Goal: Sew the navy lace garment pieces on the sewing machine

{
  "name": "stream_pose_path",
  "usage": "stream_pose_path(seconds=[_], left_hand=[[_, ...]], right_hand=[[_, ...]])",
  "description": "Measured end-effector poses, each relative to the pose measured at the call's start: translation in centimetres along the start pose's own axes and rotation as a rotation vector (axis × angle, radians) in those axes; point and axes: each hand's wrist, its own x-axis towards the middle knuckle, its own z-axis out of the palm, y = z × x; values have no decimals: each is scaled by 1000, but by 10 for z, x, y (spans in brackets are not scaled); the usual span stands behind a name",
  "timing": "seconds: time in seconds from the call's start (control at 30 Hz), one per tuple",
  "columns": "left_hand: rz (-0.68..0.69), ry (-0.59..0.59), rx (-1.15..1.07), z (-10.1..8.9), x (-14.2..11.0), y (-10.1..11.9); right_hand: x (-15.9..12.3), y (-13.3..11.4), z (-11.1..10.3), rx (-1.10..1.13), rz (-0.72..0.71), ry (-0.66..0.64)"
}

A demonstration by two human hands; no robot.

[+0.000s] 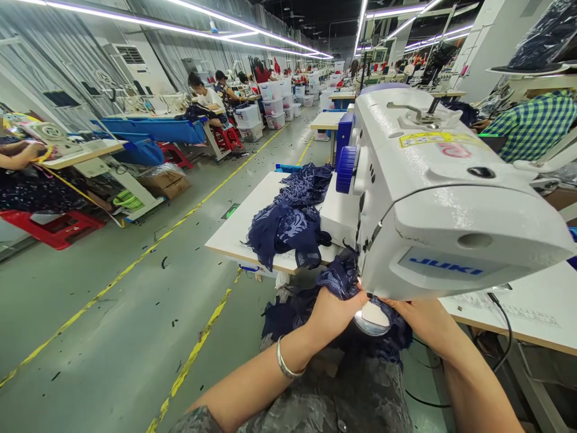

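A white JUKI sewing machine fills the right of the view, its head above my hands. My left hand, with a silver bangle at the wrist, is closed on navy lace fabric at the left of the sewing point. On the other side, my right hand grips the same fabric, its fingers partly hidden under the machine head. Between the hands shows the machine's pale, rounded end. More of the dark cloth hangs down over my lap. The needle is hidden from me.
A heap of navy lace pieces lies on the white tabletop to the left. Beyond a yellow floor line, co-workers sit at other machines. A red stool and stacked plastic bins stand there. A black cable hangs at right.
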Motion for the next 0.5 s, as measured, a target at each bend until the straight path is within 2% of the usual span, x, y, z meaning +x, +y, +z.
stream_pose_path(seconds=[0.07,0.17,0.27,0.37,0.5], left_hand=[[2,1,-14,0,-1,-1],[19,-23,-20,-3,0,0],[2,-86,-83,-8,2,1],[-23,-110,-143,-12,2,0],[-22,-105,-160,-13,2,-3]], right_hand=[[0,2,-1,2,-22,-22],[-4,5,2,75,85,-8],[-11,7,11,384,154,-17],[-18,11,22,678,205,32],[-24,20,31,792,242,70]])
